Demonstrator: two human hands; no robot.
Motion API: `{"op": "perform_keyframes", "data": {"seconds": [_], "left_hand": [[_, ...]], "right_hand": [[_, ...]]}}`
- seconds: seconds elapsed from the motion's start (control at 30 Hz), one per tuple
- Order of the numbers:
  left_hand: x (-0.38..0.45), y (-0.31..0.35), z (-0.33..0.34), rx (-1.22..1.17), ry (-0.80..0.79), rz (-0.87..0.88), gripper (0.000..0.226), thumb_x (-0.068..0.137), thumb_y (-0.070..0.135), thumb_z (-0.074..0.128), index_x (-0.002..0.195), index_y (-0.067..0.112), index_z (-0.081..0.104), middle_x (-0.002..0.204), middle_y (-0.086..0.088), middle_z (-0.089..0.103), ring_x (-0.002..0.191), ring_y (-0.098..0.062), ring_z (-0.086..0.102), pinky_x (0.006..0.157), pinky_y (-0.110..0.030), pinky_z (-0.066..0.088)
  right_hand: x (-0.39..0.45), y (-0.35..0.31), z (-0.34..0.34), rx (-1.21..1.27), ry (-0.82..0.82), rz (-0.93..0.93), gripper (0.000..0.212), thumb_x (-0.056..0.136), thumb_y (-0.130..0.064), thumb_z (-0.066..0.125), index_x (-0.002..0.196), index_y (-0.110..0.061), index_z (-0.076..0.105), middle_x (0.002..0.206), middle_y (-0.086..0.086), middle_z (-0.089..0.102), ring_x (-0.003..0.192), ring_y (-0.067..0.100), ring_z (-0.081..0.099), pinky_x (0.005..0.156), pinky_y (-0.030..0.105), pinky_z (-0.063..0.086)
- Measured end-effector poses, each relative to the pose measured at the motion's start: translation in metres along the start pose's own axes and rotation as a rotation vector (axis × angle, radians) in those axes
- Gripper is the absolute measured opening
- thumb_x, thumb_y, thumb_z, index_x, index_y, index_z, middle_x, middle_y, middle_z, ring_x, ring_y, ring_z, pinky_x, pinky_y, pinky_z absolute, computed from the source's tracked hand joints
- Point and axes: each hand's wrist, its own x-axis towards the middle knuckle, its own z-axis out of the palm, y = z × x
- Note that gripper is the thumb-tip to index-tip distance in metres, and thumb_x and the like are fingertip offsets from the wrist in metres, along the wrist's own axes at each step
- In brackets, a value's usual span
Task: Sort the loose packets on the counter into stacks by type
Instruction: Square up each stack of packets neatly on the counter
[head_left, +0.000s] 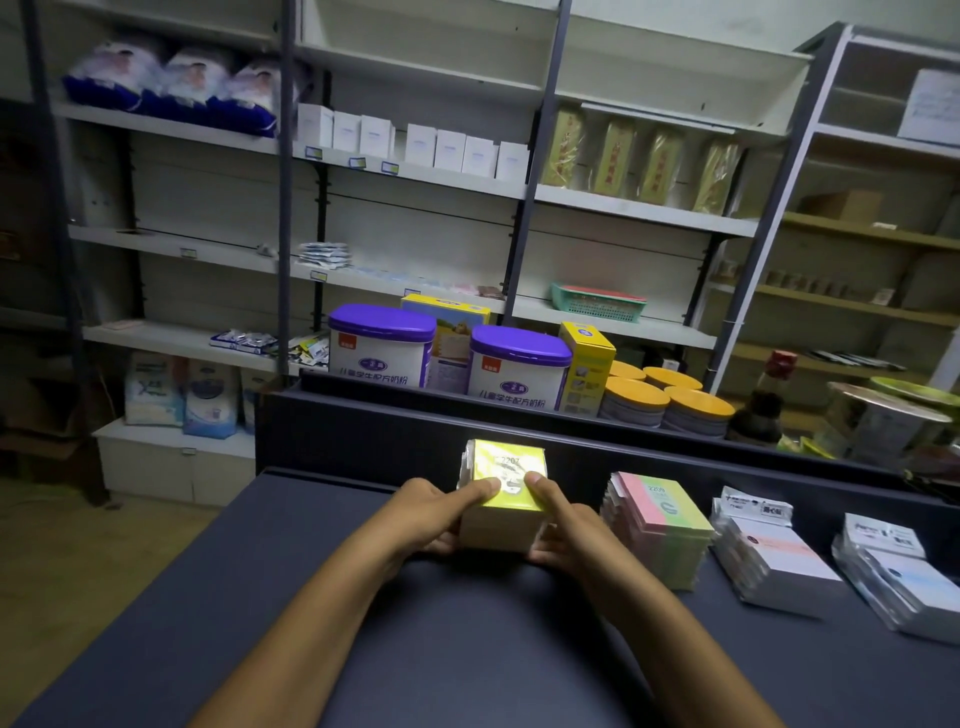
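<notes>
A thick stack of yellow packets (506, 467) sits on the dark counter (249, 597) at its far middle. My left hand (441, 512) grips its left side, thumb on the top packet. My right hand (563, 525) grips its right side, thumb likewise on top. To the right stands a stack of pink-and-green packets (665, 525). Further right lies a white stack with a pale pink band (774, 564), and at the far right a white stack with blue print (898, 577). The fingers of both hands are hidden behind the yellow stack.
A raised dark ledge (415, 431) runs behind the counter, carrying two purple-lidded tins (382, 345), yellow boxes (587, 364), several orange-lidded tins (670, 402) and a dark bottle (761, 405). Shelving with goods fills the back wall. Bare floor lies left of the counter.
</notes>
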Motion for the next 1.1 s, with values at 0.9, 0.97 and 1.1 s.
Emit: {"op": "perform_keyframes", "data": {"seconds": [0.9,0.97,1.1], "left_hand": [[0.009,-0.007,-0.004,0.206,-0.01,-0.004,0.059,0.081,0.072,0.056,0.088,0.017,0.075,0.056,0.008,0.054,0.049,-0.007,0.046,0.05,-0.02,0.04],[0.008,-0.007,-0.004,0.24,0.021,0.005,0.061,0.081,0.073,0.055,0.093,0.017,0.075,0.069,0.004,0.066,0.059,-0.008,0.056,0.055,-0.021,0.045],[0.007,-0.007,-0.003,0.247,0.048,0.006,0.062,0.082,0.072,0.054,0.094,0.015,0.075,0.074,0.004,0.07,0.066,-0.008,0.062,0.058,-0.022,0.047]], "right_hand": [[0.015,0.014,-0.004,-0.195,0.02,-0.08,0.063,0.082,-0.071,0.059,0.066,-0.011,0.062,0.054,0.004,0.058,0.049,0.012,0.056,0.051,0.017,0.049],[0.013,0.013,-0.003,-0.196,0.037,-0.087,0.064,0.082,-0.072,0.059,0.065,-0.011,0.062,0.054,0.005,0.058,0.049,0.013,0.056,0.051,0.018,0.049],[0.013,0.014,-0.001,-0.227,0.058,-0.109,0.065,0.084,-0.073,0.056,0.064,-0.011,0.061,0.053,0.004,0.058,0.051,0.012,0.056,0.056,0.021,0.05]]}}
